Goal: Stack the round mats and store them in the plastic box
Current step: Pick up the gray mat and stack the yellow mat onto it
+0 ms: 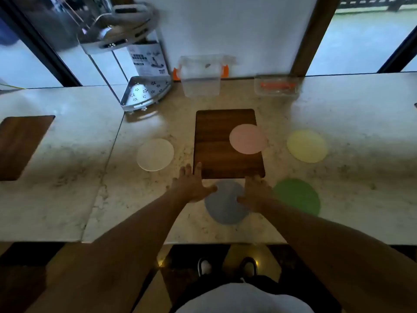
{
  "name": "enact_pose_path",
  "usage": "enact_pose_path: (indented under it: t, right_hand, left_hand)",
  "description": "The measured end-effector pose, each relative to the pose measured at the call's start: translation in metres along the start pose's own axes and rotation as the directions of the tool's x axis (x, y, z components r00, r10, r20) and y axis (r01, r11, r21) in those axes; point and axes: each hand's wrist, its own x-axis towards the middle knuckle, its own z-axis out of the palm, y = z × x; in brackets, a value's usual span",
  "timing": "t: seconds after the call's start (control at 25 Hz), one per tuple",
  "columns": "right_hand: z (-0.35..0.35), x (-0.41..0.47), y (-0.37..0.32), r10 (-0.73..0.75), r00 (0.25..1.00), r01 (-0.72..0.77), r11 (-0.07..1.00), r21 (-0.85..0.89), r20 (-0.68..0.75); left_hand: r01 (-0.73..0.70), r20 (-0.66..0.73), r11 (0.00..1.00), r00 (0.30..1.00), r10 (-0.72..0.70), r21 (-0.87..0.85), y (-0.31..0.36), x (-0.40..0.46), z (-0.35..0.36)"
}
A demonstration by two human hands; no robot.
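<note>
Behind rack (144, 93), printed label (147, 57), writing unreadable.

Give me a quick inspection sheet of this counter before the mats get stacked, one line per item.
Surface: marble counter, wooden board at centre.
Job's things: five round mats lie apart: white mat, pink mat on the board, yellow mat, green mat, blue mat; clear plastic box open at the back.
Clutter: metal corner rack, lid.
Grippers: left hand and right hand open, over the blue mat.
Cables: nothing seen.
Surroundings: windows, floor, shoes.
</note>
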Motion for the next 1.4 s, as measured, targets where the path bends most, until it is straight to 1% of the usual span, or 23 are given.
enact_pose_path:
  t: [0.08, 0.16, 0.24, 0.36, 0.48, 0.64, 0.68, 0.76, 0.84, 0.92, 1.0, 1.04, 1.12, 1.2, 1.4]
  right_hand:
    - [0.007, 0.004, 0.000, 0.072, 0.996, -0.074, 0.997, 0.031, 0.048]
    - [0.013, 0.006, 0.002, 0.113, 0.986, -0.122, 0.990, 0.069, 0.123]
    - [0.024, 0.008, 0.006, 0.124, 0.975, -0.151, 0.979, 0.134, 0.186]
    - [0.037, 0.007, 0.008, 0.131, 0.965, -0.167, 0.975, 0.145, 0.227]
    - [0.043, 0.003, 0.003, 0.224, 0.961, -0.257, 0.938, 0.231, 0.160]
    - [0.055, 0.000, -0.006, 0.245, 0.968, -0.249, 0.921, 0.301, 0.051]
    - [0.059, -0.001, -0.007, 0.265, 0.964, -0.259, 0.905, 0.339, 0.028]
    - [0.063, -0.001, -0.007, 0.345, 0.938, -0.314, 0.835, 0.451, 0.014]
    - [0.063, -0.001, -0.005, 0.407, 0.913, -0.337, 0.751, 0.567, 0.004]
    - [0.063, 0.000, -0.003, 0.448, 0.894, -0.332, 0.704, 0.627, -0.029]
    - [0.061, -0.001, 0.000, 0.477, 0.877, -0.320, 0.678, 0.661, -0.065]
    - [0.060, -0.003, 0.002, 0.486, 0.870, -0.305, 0.662, 0.684, -0.082]
    - [0.055, -0.007, 0.011, 0.504, 0.853, -0.258, 0.631, 0.732, -0.135]
    - [0.048, -0.011, 0.028, 0.533, 0.826, -0.232, 0.617, 0.752, -0.182]
    - [0.032, -0.015, 0.094, 0.585, 0.789, -0.246, 0.581, 0.776, -0.188]
  left_hand:
    - [-0.019, 0.039, 1.000, 0.999, 0.018, 0.021, 0.004, 0.004, 0.007]
    - [-0.014, 0.057, 1.000, 0.998, 0.014, -0.007, 0.003, 0.009, 0.019]
    - [0.008, 0.118, 0.999, 0.993, -0.002, -0.054, 0.005, 0.013, 0.033]
    - [-0.016, 0.185, 0.996, 0.982, 0.031, -0.085, 0.007, 0.013, 0.050]
    - [0.003, 0.187, 0.989, 0.982, 0.024, -0.146, 0.012, 0.005, 0.063]
    - [0.029, 0.078, 0.972, 0.997, -0.011, -0.234, 0.021, -0.005, 0.073]
    - [0.033, 0.044, 0.967, 0.999, -0.023, -0.254, 0.021, -0.005, 0.073]
    - [0.046, -0.014, 0.950, 0.998, -0.053, -0.310, 0.018, -0.004, 0.073]
    - [0.079, -0.059, 0.883, 0.991, -0.120, -0.462, 0.019, -0.001, 0.068]
    - [0.100, -0.093, 0.797, 0.977, -0.192, -0.596, 0.023, 0.002, 0.063]
    - [0.123, -0.120, 0.766, 0.960, -0.253, -0.630, 0.027, 0.006, 0.060]
    - [0.128, -0.122, 0.762, 0.957, -0.262, -0.635, 0.030, 0.008, 0.059]
    - [0.129, -0.112, 0.751, 0.959, -0.261, -0.648, 0.040, 0.012, 0.058]
    - [0.114, -0.102, 0.714, 0.962, -0.252, -0.690, 0.054, 0.015, 0.058]
    - [0.069, -0.013, 0.645, 0.993, -0.122, -0.761, 0.106, 0.025, 0.067]
